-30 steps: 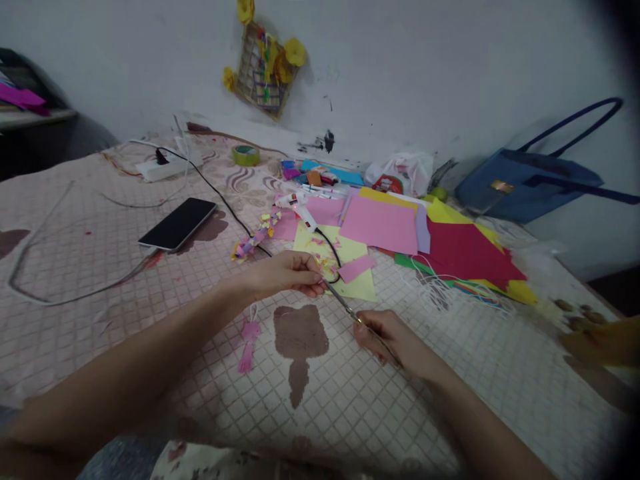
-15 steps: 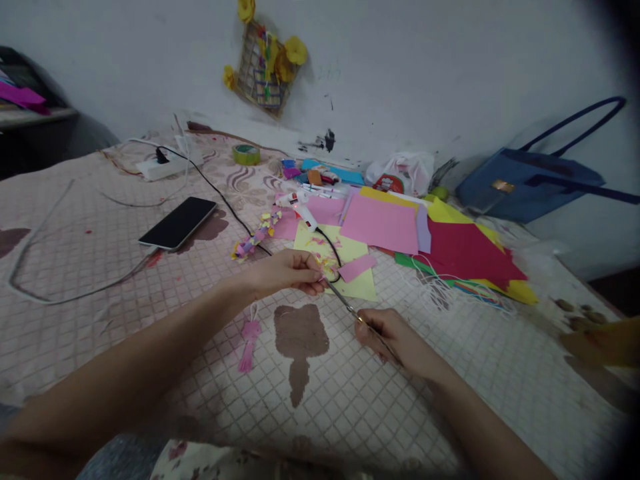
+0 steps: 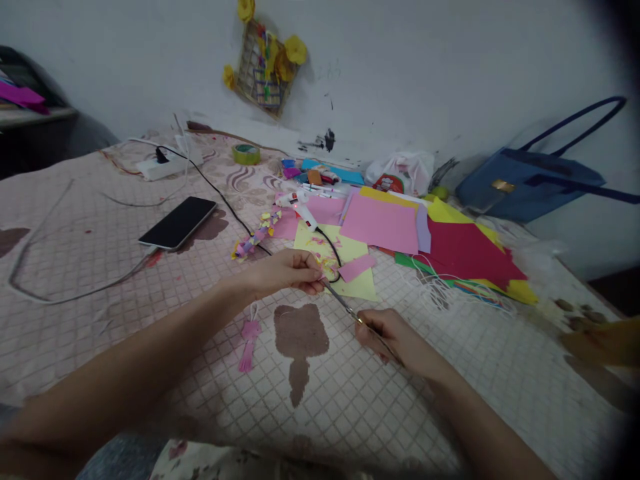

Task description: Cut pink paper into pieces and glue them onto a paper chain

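Observation:
My right hand is closed round the handles of a pair of scissors, whose blades point up and left to my other fingertips. My left hand pinches a small piece of pink paper at the blade tips; most of it is hidden by the fingers. Below my left wrist, a pink paper tassel with a white loop lies on the patterned cloth. Just beyond my hands, a yellow sheet carries small paper scraps and a pink strip.
A white glue gun with a black cord lies behind my hands. Left are a decorated paper strand, a phone and a power strip. Coloured sheets, white string and a blue bag lie right.
Almost nothing differs. Both hands, the scissors and the pink paper keep practically the same place.

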`<state>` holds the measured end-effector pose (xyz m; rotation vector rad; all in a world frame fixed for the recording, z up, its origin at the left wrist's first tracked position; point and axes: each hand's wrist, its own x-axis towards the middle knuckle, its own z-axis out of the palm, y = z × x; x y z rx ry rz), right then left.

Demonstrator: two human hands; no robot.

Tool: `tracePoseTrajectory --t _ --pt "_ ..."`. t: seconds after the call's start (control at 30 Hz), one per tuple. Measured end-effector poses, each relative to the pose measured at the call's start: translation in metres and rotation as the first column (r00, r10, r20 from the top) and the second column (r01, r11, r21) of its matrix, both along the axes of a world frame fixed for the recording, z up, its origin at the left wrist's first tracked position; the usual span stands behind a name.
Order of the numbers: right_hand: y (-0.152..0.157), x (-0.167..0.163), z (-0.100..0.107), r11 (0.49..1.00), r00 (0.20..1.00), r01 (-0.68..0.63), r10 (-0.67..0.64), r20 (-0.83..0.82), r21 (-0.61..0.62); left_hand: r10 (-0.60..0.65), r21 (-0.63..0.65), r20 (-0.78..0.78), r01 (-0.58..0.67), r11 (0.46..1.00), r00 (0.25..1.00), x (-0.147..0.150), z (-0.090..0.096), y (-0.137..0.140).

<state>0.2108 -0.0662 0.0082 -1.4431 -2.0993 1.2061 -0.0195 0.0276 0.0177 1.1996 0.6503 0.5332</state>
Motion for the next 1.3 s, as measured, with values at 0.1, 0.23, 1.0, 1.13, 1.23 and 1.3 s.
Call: tracePoseTrajectory --t 0.1,0.23,1.0,1.13,1.23,1.3 --pt "0.0 -0.001 0.0 1.0 1.0 0.014 -0.014 -0.007 -0.003 -0.021 0.029 -0.001 0.021 0.999 1.0 0.0 -0.001 0.0" --pt "0.0 -0.003 0.003 0.999 0.999 -0.013 0.012 0.029 0.044 0.04 0.215 -0.126 -0.012 0.977 0.991 0.002 -0.001 -0.002" --pt "0.038 0.019 0.017 0.759 0.88 0.234 -0.431 0.199 0.607 0.179 0.193 -0.073 -0.162 0.968 0.981 0.01 0.004 -0.011" --pt "0.048 -0.027 0.024 0.922 0.98 0.189 -0.156 -0.124 0.338 0.154 0.235 -0.049 -0.138 0.962 0.987 0.011 -0.001 -0.01" --pt "0.054 -0.047 0.021 0.953 0.961 0.184 -0.124 -0.246 0.24 0.137 0.253 -0.029 -0.125 0.959 0.99 0.01 -0.003 -0.01" --pt "0.056 -0.052 0.018 0.958 0.947 0.202 -0.138 -0.291 0.204 0.128 0.249 -0.017 -0.12 0.961 0.992 0.01 -0.004 -0.01"
